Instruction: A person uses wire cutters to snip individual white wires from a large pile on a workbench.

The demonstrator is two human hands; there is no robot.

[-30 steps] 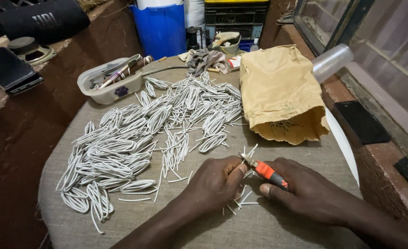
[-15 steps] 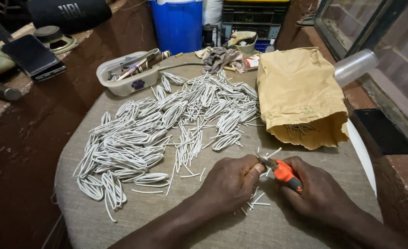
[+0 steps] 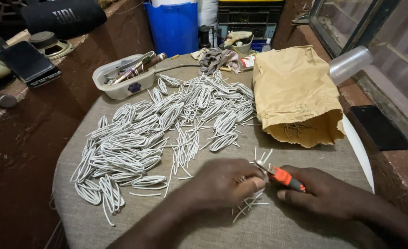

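My left hand is closed around a small bunch of short white wire pieces near the front of the cloth-covered table. My right hand grips an orange-handled cutting tool whose metal tip touches the wires at my left fingertips. A big spread of looped white wire pieces lies across the middle and left of the table. Several cut straight bits lie in front of my hands.
A brown paper bag lies open at the right, short pieces in its mouth. A white plastic tub of tools sits at the back left. A blue barrel, black crate, phone and speaker ring the table.
The view has shifted so the table sits more to the right. My hands stay together at the front, the tool still at the wires.
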